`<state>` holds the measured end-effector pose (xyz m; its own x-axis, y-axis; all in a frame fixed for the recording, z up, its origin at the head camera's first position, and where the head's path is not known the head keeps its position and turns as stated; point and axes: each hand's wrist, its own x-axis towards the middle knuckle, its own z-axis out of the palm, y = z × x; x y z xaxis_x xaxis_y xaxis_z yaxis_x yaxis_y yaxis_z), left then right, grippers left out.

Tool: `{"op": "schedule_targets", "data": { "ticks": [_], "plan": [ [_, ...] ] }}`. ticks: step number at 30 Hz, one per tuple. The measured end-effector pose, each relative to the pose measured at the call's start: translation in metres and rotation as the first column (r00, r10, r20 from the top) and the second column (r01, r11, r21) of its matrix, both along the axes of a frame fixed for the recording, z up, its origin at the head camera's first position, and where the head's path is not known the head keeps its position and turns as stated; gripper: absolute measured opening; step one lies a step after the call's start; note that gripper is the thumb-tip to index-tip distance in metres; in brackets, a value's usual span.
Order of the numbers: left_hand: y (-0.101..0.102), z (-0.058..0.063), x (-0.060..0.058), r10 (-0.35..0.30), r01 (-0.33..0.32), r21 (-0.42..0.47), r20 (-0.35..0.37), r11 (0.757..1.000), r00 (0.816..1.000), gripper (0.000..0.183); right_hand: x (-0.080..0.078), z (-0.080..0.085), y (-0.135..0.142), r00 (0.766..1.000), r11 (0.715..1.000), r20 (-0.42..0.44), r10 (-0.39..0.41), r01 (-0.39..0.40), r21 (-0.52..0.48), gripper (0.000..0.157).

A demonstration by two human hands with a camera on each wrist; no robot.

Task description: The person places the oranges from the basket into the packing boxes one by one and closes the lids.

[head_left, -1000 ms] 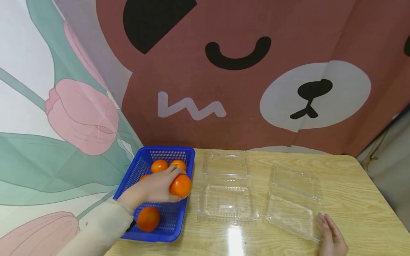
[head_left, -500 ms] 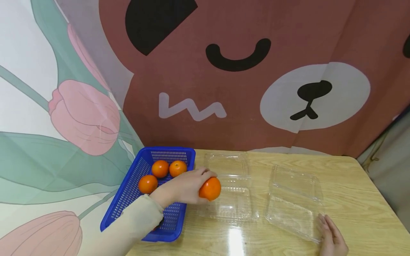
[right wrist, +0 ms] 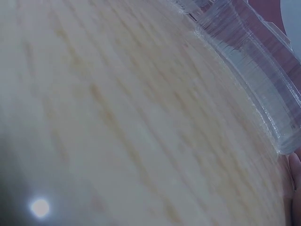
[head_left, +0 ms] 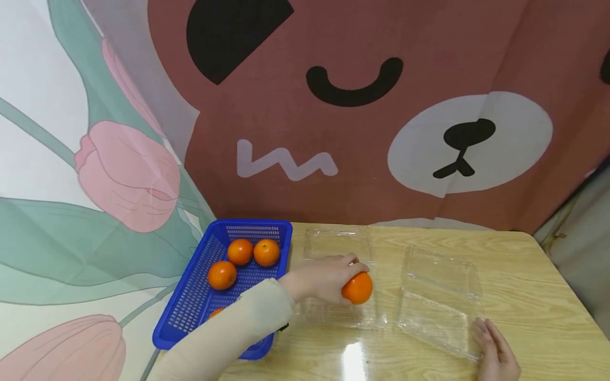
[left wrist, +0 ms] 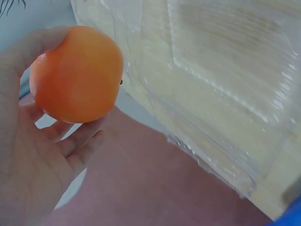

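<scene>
My left hand (head_left: 329,278) grips an orange (head_left: 357,288) over the near tray of the middle clear plastic clamshell box (head_left: 338,233). In the left wrist view, the thumb and fingers curl round the smooth orange (left wrist: 77,75). The box's raised lid lies toward the wall. To the right, a second clear clamshell box (head_left: 431,317) sits unfolded at a slant. My right hand (head_left: 498,352) touches its near right corner with fairly straight fingers. Only a bit of that hand's fingers (right wrist: 295,169) shows beside the box wall in the right wrist view.
A blue perforated basket (head_left: 159,338) stands at the left with several oranges (head_left: 222,275) in it. My left sleeve (head_left: 238,328) crosses over it and partly hides one orange. Behind the wooden table (head_left: 538,296) hangs a printed bear curtain (head_left: 357,132).
My left hand has lifted the orange out of the blue basket and carried it right, over the middle box. The right hand has stayed at its box corner.
</scene>
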<state>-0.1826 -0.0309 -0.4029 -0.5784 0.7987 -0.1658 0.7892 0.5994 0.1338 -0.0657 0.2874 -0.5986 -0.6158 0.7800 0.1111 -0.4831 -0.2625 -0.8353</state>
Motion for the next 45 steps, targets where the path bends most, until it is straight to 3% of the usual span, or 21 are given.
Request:
{"op": "schedule_targets", "data": {
  "ticks": [4,6,10,15,21,29,32,36,41,45],
  "plan": [
    [0.028,-0.006,-0.001,-0.049,0.049,-0.009,0.013,0.999,0.999,0.076,0.000,0.003,0.005,0.986,1.000,-0.169,-0.005,0.004,-0.005,0.030],
    [0.040,-0.009,0.000,-0.067,0.068,-0.013,0.014,0.998,0.998,0.076,0.001,0.005,0.005,0.983,1.000,-0.182,0.000,0.001,0.002,0.030],
    [0.059,-0.014,0.002,-0.086,0.086,-0.007,0.020,0.996,0.996,0.077,0.003,0.008,0.003,0.990,1.000,-0.137,0.025,-0.026,-0.004,0.032],
    [0.078,-0.019,-0.001,-0.079,0.078,0.028,0.044,0.997,0.996,0.079,0.003,0.007,0.001,0.988,0.997,-0.143,0.052,-0.058,-0.042,0.033],
    [0.107,-0.026,-0.001,-0.042,0.039,0.068,0.044,0.997,0.998,0.083,0.000,0.009,0.003,0.999,0.998,-0.048,0.017,-0.020,-0.062,0.032],
    [0.159,-0.047,0.008,0.029,-0.030,0.080,0.008,0.996,1.000,0.080,-0.001,0.009,0.009,0.991,0.998,-0.126,0.037,-0.030,0.052,0.031],
    [0.176,-0.058,0.014,0.048,-0.049,0.069,0.003,0.996,0.999,0.079,0.002,0.008,0.007,0.999,0.995,-0.008,0.032,-0.031,0.091,0.033],
    [0.191,-0.072,0.020,0.085,-0.083,0.062,-0.018,0.995,0.996,0.078,0.007,0.006,0.000,0.990,0.991,0.132,0.046,-0.061,0.115,0.036],
    [0.201,-0.086,0.026,0.143,-0.143,0.076,0.004,0.987,0.990,0.072,0.009,0.004,-0.007,0.993,0.991,0.107,0.042,-0.055,0.126,0.037],
    [0.206,-0.094,0.029,0.155,-0.156,0.059,0.023,0.986,0.988,0.071,0.007,0.002,-0.006,0.997,0.993,0.068,0.021,-0.029,0.115,0.036]
  ]
}}
